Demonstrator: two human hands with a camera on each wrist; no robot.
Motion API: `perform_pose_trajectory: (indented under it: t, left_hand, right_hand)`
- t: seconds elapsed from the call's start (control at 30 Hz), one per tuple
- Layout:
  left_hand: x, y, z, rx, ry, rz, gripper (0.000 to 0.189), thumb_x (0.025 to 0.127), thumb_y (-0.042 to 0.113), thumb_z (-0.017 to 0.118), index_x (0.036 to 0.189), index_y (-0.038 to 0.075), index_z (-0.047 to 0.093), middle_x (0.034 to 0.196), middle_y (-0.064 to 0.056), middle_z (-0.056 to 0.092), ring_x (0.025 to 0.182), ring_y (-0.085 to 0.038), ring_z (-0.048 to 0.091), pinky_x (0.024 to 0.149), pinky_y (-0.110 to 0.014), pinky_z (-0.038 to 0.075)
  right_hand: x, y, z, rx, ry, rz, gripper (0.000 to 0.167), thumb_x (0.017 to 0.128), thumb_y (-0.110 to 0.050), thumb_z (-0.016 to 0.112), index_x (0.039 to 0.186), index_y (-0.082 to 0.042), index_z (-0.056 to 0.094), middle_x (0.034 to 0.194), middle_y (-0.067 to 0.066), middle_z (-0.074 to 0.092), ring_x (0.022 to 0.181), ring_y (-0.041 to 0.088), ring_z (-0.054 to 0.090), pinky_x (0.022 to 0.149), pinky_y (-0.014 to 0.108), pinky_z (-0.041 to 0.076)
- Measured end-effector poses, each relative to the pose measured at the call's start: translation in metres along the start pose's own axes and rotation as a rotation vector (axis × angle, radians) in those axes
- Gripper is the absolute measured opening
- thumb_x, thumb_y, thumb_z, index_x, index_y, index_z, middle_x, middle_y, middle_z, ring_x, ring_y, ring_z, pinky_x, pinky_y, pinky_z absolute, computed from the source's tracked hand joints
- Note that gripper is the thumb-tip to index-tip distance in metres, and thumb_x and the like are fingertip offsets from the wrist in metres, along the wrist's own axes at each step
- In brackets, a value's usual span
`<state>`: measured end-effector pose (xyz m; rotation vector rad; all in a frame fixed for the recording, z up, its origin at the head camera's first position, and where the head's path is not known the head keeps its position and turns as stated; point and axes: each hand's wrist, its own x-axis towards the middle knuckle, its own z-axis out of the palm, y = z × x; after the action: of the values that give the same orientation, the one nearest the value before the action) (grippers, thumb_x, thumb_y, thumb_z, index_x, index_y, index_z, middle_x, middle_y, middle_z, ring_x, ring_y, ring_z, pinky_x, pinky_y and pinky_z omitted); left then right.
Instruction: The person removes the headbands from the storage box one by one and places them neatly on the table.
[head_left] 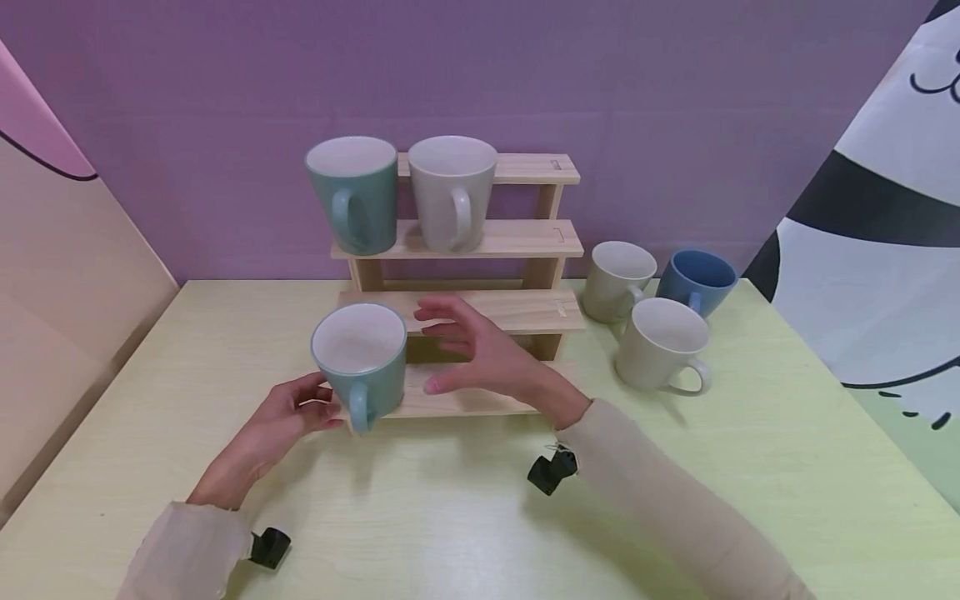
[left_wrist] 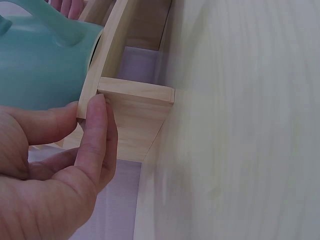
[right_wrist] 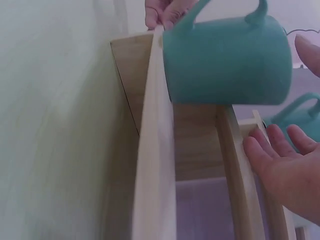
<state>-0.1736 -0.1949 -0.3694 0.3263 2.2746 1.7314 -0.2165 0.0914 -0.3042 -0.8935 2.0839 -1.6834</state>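
Note:
A teal mug (head_left: 375, 375) with a pale inside stands upright at the left end of the lowest step of a wooden tiered rack (head_left: 480, 402), its handle toward me. Beside it, my left hand (head_left: 288, 417) pinches the left end of that lowest board between thumb and fingers, as the left wrist view shows. My right hand (head_left: 487, 354) hovers over the lower steps to the mug's right, fingers spread and slightly bent, apart from the mug and holding nothing. Higher up, another teal mug (head_left: 363, 204) and a white mug (head_left: 450, 196) stand side by side on an upper step.
Right of the rack, two off-white mugs (head_left: 618, 271) and a blue mug (head_left: 693, 283) stand on the pale wooden table (head_left: 465, 517); the nearer off-white mug (head_left: 656, 350) has its handle to the right. A purple backdrop (head_left: 675, 108) rises behind.

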Motion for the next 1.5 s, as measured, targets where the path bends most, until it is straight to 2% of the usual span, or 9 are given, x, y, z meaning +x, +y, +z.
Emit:
perform_pose_trajectory:
  t: [0.23, 0.43, 0.73, 1.03, 1.23, 1.5]
  left_hand:
    - [0.0, 0.001, 0.0, -0.005, 0.006, -0.008, 0.054, 0.093, -0.002, 0.05, 0.143, -0.009, 0.03, 0.108, -0.019, 0.048, 0.091, -0.017, 0.06, 0.088, -0.03, 0.057]
    - [0.0, 0.001, 0.0, -0.02, 0.009, -0.012, 0.054, 0.093, -0.002, 0.05, 0.143, -0.009, 0.03, 0.108, -0.019, 0.048, 0.091, -0.016, 0.06, 0.088, -0.031, 0.056]
    - [0.0, 0.0, 0.0, -0.014, 0.008, -0.015, 0.055, 0.094, 0.0, 0.051, 0.144, -0.008, 0.029, 0.11, -0.019, 0.049, 0.093, -0.018, 0.061, 0.089, -0.032, 0.056]
    - [-0.001, 0.002, 0.001, -0.01, 0.006, -0.01, 0.055, 0.093, -0.001, 0.05, 0.144, -0.009, 0.029, 0.111, -0.021, 0.049, 0.092, -0.018, 0.061, 0.088, -0.032, 0.057]
    - [0.0, 0.001, 0.0, -0.014, 0.005, -0.003, 0.055, 0.093, -0.002, 0.05, 0.143, -0.01, 0.029, 0.11, -0.021, 0.049, 0.09, -0.014, 0.061, 0.089, -0.033, 0.056]
    - [-0.001, 0.001, 0.001, -0.02, 0.007, -0.011, 0.056, 0.093, -0.002, 0.051, 0.144, -0.009, 0.028, 0.109, -0.02, 0.048, 0.089, -0.014, 0.061, 0.089, -0.033, 0.056]
  right_hand:
    - [0.011, 0.005, 0.018, 0.036, -0.003, -0.017, 0.088, 0.071, 0.005, 0.077, 0.144, -0.014, 0.033, 0.145, 0.006, 0.039, 0.131, 0.026, 0.043, 0.113, 0.041, 0.036]
    - [0.02, 0.01, 0.029, 0.024, 0.008, -0.054, 0.088, 0.072, 0.004, 0.077, 0.144, -0.015, 0.031, 0.146, 0.007, 0.036, 0.13, 0.029, 0.044, 0.11, 0.042, 0.04]
    - [0.025, 0.01, 0.04, -0.003, 0.058, -0.038, 0.093, 0.071, 0.005, 0.077, 0.146, -0.016, 0.026, 0.144, 0.007, 0.036, 0.128, 0.028, 0.043, 0.108, 0.039, 0.042]
    - [0.026, 0.01, 0.054, -0.058, 0.153, -0.038, 0.1, 0.065, 0.0, 0.084, 0.145, -0.02, 0.027, 0.141, 0.003, 0.039, 0.125, 0.024, 0.042, 0.106, 0.043, 0.042]
    - [0.029, 0.011, 0.061, -0.091, 0.226, -0.042, 0.102, 0.061, -0.001, 0.087, 0.144, -0.018, 0.029, 0.138, 0.007, 0.041, 0.12, 0.026, 0.045, 0.099, 0.04, 0.048]
    - [0.026, 0.005, 0.066, -0.113, 0.284, -0.041, 0.099, 0.061, -0.002, 0.087, 0.142, -0.017, 0.033, 0.135, 0.008, 0.045, 0.118, 0.026, 0.049, 0.097, 0.04, 0.05]
